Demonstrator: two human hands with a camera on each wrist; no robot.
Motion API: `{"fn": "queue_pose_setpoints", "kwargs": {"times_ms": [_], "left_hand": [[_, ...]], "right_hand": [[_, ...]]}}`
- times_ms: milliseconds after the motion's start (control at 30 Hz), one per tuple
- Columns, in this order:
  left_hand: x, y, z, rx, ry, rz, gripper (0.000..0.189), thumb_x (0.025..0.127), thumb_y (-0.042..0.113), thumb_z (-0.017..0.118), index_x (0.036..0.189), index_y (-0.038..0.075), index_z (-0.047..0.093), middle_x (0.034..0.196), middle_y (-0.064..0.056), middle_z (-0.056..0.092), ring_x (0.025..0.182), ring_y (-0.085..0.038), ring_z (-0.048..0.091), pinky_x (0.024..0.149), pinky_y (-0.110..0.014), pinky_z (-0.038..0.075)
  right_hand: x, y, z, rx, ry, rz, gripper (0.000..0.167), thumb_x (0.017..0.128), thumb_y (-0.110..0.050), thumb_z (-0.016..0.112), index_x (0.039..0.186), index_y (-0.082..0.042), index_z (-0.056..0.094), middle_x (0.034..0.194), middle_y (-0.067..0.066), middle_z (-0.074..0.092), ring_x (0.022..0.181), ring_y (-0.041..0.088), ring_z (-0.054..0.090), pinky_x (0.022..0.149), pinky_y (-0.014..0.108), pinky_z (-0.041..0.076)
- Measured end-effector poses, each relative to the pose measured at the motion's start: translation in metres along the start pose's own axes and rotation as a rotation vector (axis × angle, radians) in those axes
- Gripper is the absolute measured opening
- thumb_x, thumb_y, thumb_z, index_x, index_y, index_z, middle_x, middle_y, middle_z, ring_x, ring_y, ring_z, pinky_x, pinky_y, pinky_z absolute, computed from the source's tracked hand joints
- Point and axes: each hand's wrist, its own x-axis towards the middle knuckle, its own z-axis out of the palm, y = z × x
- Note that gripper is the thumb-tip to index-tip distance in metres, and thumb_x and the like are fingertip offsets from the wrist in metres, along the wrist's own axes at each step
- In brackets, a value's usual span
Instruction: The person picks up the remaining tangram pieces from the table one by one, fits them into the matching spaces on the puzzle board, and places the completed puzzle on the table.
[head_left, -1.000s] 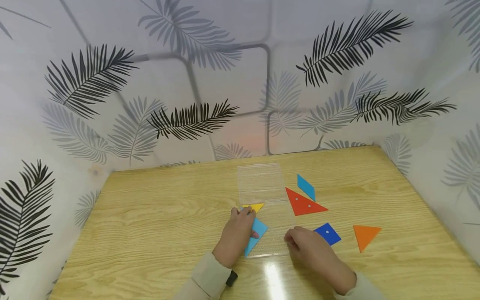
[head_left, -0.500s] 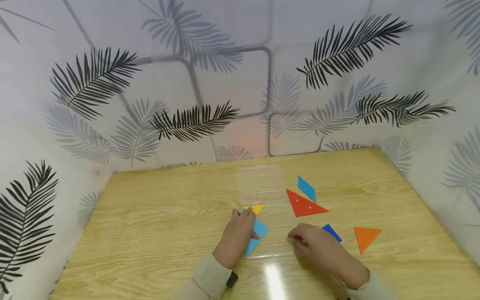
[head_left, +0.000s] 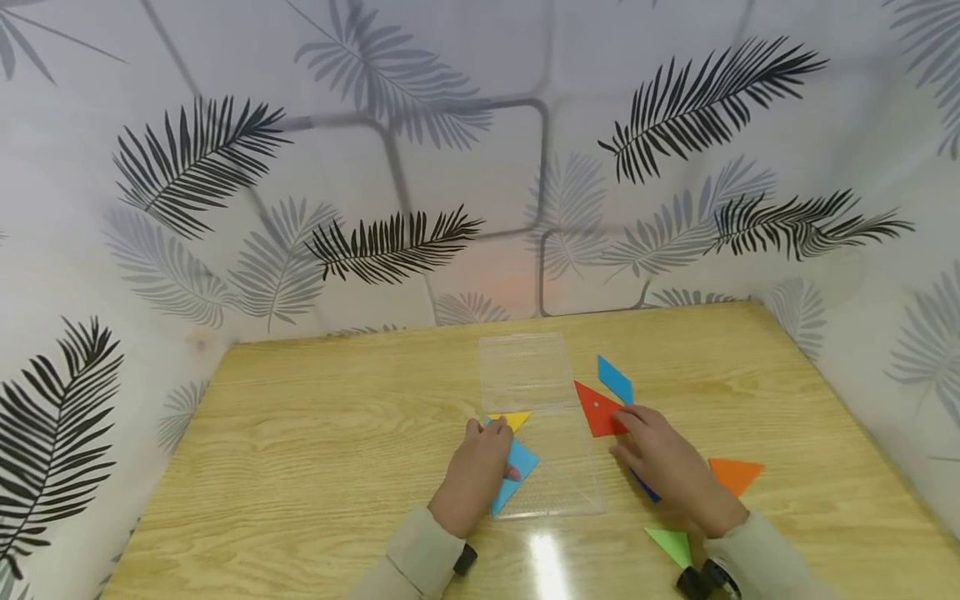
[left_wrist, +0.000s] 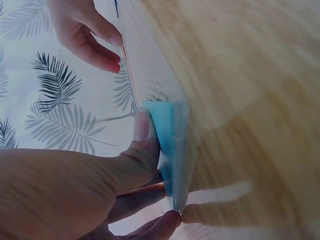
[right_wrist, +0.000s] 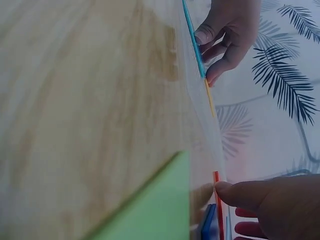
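Fingers of the left hand (head_left: 474,468) hold one cyan triangle (head_left: 522,460); right hand (head_left: 669,460) (fingers parted) touches one red triangle (head_left: 599,420).

I'm seeing soft, even light in the head view, and a white glare streak (head_left: 547,567) is shining on the tabletop (head_left: 337,417) between my left hand (head_left: 471,471) and right hand (head_left: 663,462), nearer to me. In the left wrist view, my fingers are casting long shadows (left_wrist: 215,214) on the wood beside them; the grain is smearing. In the dimmer right wrist view, the green triangle (right_wrist: 155,205) before my right hand is looking blurred.
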Motion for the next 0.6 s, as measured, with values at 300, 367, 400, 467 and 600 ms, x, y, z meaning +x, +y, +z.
{"fn": "queue_pose_setpoints", "kwargs": {"times_ms": [300, 367, 400, 467, 600], "left_hand": [[0.002, -0.001, 0.003, 0.024, 0.001, 0.005, 0.036, 0.085, 0.031, 0.057, 0.104, 0.002, 0.064, 0.12, -0.013, 0.059, 0.073, -0.02, 0.041, 0.059, -0.018, 0.041], [0.002, 0.0, 0.002, 0.038, 0.005, 0.014, 0.036, 0.085, 0.031, 0.057, 0.104, 0.002, 0.064, 0.119, -0.013, 0.059, 0.073, -0.02, 0.041, 0.061, -0.019, 0.041], [0.002, -0.001, 0.002, 0.045, 0.008, 0.018, 0.035, 0.085, 0.031, 0.057, 0.104, 0.002, 0.064, 0.119, -0.012, 0.059, 0.073, -0.02, 0.042, 0.062, -0.019, 0.041], [0.002, -0.001, 0.003, 0.062, 0.012, 0.024, 0.034, 0.086, 0.03, 0.058, 0.104, 0.002, 0.065, 0.119, -0.012, 0.06, 0.073, -0.02, 0.042, 0.063, -0.02, 0.042], [0.002, -0.001, 0.005, 0.07, 0.019, 0.03, 0.031, 0.086, 0.028, 0.058, 0.102, 0.002, 0.064, 0.118, -0.013, 0.06, 0.072, -0.019, 0.041, 0.062, -0.02, 0.042]], "right_hand": [[0.009, 0.005, 0.011, 0.002, 0.002, 0.047, 0.053, 0.087, -0.031, 0.065, 0.123, 0.008, 0.054, 0.126, 0.022, 0.052, 0.116, 0.037, 0.047, 0.093, 0.048, 0.041], [0.012, 0.002, 0.012, -0.011, 0.004, 0.049, 0.05, 0.087, -0.03, 0.066, 0.118, 0.009, 0.057, 0.122, 0.022, 0.054, 0.113, 0.037, 0.048, 0.092, 0.048, 0.042], [0.013, 0.001, 0.013, -0.024, 0.003, 0.052, 0.048, 0.087, -0.03, 0.066, 0.116, 0.009, 0.059, 0.121, 0.022, 0.055, 0.111, 0.037, 0.049, 0.092, 0.047, 0.043], [0.016, -0.003, 0.012, -0.046, 0.003, 0.061, 0.044, 0.086, -0.029, 0.066, 0.11, 0.008, 0.061, 0.117, 0.022, 0.057, 0.107, 0.036, 0.051, 0.089, 0.046, 0.045], [0.02, -0.012, 0.01, -0.073, 0.005, 0.084, 0.032, 0.084, -0.028, 0.069, 0.09, 0.003, 0.063, 0.102, 0.017, 0.06, 0.094, 0.033, 0.053, 0.076, 0.041, 0.049]]}}
